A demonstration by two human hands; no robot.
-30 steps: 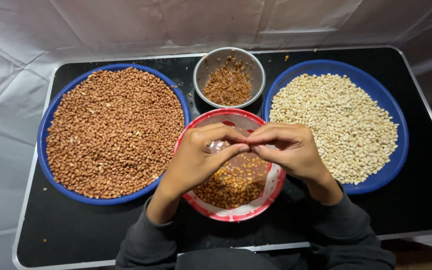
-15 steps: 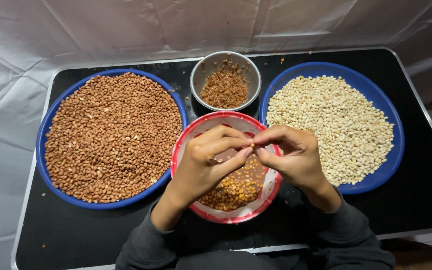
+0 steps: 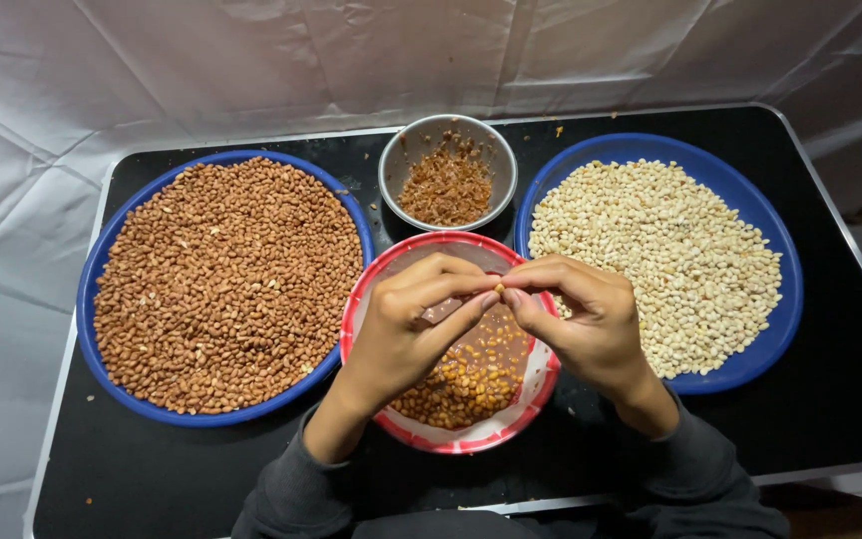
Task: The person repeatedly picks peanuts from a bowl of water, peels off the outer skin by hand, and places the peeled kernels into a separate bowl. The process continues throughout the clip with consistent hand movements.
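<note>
Both hands are held over the red-rimmed bowl (image 3: 541, 384) near the table's front edge: a single peanut (image 3: 498, 288) is pinched between left hand (image 3: 401, 334) and right hand (image 3: 586, 319) fingertips. It is judged light, small, brittle-skinned, best gripped at its sides

Single head-worn view, steeply downward and close, over a black table (image 3: 830, 399).

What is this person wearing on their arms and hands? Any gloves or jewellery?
Both hands are bare: the left hand and the right hand show no gloves, and no rings or watch can be seen. The arms wear long dark grey sleeves of a soft, plain fabric, pushed back just past the wrists, with no markings visible.
</note>
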